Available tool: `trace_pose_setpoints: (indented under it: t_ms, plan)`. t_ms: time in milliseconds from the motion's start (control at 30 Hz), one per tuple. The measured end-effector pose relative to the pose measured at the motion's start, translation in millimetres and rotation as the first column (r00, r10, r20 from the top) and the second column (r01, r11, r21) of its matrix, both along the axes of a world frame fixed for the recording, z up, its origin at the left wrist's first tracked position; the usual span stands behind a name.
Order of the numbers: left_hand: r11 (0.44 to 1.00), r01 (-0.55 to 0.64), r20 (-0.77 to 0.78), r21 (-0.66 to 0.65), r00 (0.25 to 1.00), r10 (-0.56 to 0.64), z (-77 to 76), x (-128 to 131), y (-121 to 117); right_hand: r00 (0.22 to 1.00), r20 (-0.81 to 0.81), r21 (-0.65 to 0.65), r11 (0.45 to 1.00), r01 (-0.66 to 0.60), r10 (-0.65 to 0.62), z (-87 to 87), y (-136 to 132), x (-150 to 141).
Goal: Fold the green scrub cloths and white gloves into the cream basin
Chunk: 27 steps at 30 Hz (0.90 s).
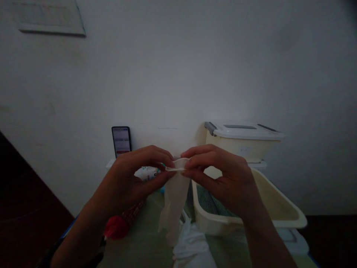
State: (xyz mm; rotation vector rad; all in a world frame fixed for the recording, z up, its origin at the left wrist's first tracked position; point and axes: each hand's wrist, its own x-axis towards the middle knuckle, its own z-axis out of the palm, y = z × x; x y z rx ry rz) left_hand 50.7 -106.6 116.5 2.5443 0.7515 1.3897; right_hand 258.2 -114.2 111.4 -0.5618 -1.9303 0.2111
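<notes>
Between my two hands hangs a thin, whitish disposable glove point(176, 201), its cuff at the top and its limp fingers pointing down. My left hand point(139, 171) pinches the left side of the cuff between thumb and fingers. On the opposite side, my right hand point(216, 171) pinches the rim in the same way. The cuff gapes slightly between the fingertips. Below the glove lies a crumpled white item point(193, 245), perhaps cloth or more gloves; its kind is unclear.
A cream open bin point(279, 223) with dark greenish fabric point(210, 203) inside stands at right. Behind it is a lidded storage box point(237, 145). A phone point(121, 139) leans upright against the wall. A red object point(117, 227) and a patterned white package point(146, 173) lie at left on the green tabletop point(145, 238).
</notes>
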Motion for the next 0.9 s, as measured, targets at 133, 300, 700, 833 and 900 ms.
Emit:
trace_pose_setpoints:
  t_ms: [133, 300, 700, 833, 900]
  plan:
    - [0.999, 0.036, 0.022, -0.015, 0.999, -0.035, -0.6, -2.8, 1.3, 0.998, 0.067, -0.014, 1.0, 0.005, -0.004, 0.4, 1.4, 4.9]
    - [0.994, 0.089, 0.04, -0.06, 0.995, -0.087, -2.9, -7.5, 4.6, 0.992, 0.122, -0.032, 0.999, 0.009, -0.005, -0.5, 1.9, 10.3]
    - [0.957, 0.188, 0.029, -0.222, 0.982, -0.186, -4.9, -7.9, 2.9, 0.986, 0.164, -0.035, 0.999, -0.001, 0.007, 1.6, -1.8, 5.1]
    - [0.963, 0.166, 0.01, -0.212, 0.986, -0.167, -2.5, -5.6, 4.6, 0.98, 0.197, -0.02, 0.999, 0.026, -0.021, 1.4, -4.3, 4.7]
    - [0.966, 0.16, 0.011, -0.203, 0.987, -0.161, -2.0, -4.8, 4.5, 0.981, 0.194, -0.018, 0.999, 0.028, -0.024, 1.2, -4.8, 4.8]
